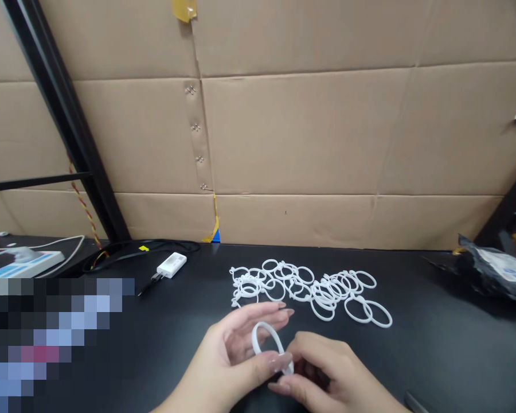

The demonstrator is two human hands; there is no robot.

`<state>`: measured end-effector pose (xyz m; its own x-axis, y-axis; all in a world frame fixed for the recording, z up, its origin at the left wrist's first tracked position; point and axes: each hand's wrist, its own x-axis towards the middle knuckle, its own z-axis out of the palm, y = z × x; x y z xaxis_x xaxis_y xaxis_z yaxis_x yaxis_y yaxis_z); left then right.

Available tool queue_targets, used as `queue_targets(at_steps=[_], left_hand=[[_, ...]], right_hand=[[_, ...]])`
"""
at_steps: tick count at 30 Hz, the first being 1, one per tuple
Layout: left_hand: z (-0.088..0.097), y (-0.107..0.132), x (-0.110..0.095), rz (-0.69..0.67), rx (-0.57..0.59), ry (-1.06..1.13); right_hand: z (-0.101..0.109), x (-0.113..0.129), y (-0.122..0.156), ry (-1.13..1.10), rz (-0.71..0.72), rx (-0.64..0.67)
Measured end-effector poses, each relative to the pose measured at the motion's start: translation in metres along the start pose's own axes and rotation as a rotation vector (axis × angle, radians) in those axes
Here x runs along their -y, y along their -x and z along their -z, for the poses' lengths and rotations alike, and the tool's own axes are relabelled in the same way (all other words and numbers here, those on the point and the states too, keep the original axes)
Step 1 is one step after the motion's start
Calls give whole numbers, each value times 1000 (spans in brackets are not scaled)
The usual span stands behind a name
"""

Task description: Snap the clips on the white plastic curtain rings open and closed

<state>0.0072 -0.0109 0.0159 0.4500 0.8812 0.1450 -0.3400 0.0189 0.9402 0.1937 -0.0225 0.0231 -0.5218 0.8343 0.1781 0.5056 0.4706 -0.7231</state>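
Observation:
A white cable tie (258, 339) bent into a closed loop is held up between my two hands, near the front of the black table. My left hand (236, 350) grips it, the thumb pressed on its lower end and the other fingers stretched out behind the loop. Close against that thumb, my right hand (331, 367) pinches the same end by the tie's head. Fingers partly hide where the ends meet. Just beyond the hands lies a loose pile of looped white cable ties (327, 289), many overlapping.
A white plug adapter (172, 265) lies left of the pile, with black cables (155, 246) behind it. At far left is a power strip (30, 264). A black plastic bag (494, 269) sits at right. Cardboard (309, 132) walls off the back. Pixelation covers the lower left.

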Motion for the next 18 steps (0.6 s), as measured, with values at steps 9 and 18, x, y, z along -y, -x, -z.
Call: queue_targets(at_steps=[9, 18], left_hand=[[-4, 0, 2, 14, 40, 53], [-6, 2, -4, 123, -21, 50]], right_hand=[[-2, -2, -2, -25, 12, -50], [-2, 2, -2, -145, -26, -20]])
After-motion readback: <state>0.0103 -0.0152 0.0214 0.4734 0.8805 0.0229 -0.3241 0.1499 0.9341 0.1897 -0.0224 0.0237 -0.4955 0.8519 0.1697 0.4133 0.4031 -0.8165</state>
